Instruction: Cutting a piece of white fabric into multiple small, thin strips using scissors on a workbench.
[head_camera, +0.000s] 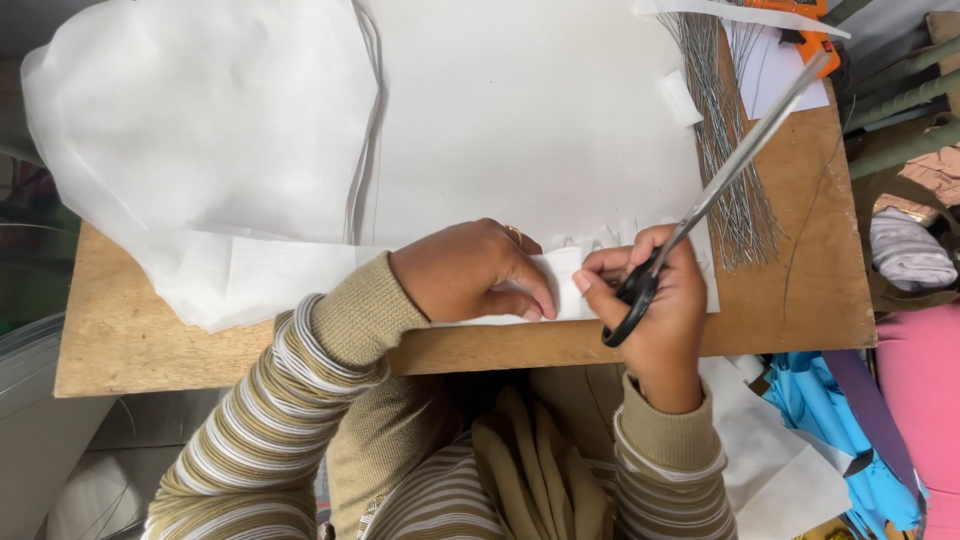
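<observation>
The right hand (655, 310) is closed around the black handles of a pair of scissors (715, 190), thumb and fingers through the loops. The long silver blades run up and away from this hand, over a bundle of thin metal wires (725, 140) that lies beyond it on the table (820, 290). The blades look closed or nearly so.

Just to the left of the right hand, the left hand (470, 270) rests palm down with its fingers curled, pinching a small folded piece of white fabric (562, 285) between thumb and fingertips. A ring shows on one of its fingers. The fabric piece lies between the two hands, touching both, near the table's front edge. Its upper edge, just beyond the knuckles of both hands, shows a row of short cut flaps.

Beyond the left hand spreads a large white sheet (520, 110), and farther to the left of that hand a loose heap of thin white fabric (190, 140) hangs over the table edge. Far beyond the right hand, past the wires, lies an orange tool (810, 25) on a sheet of paper. To the right of the right hand, off the table, blue material (845, 410) is piled up.
</observation>
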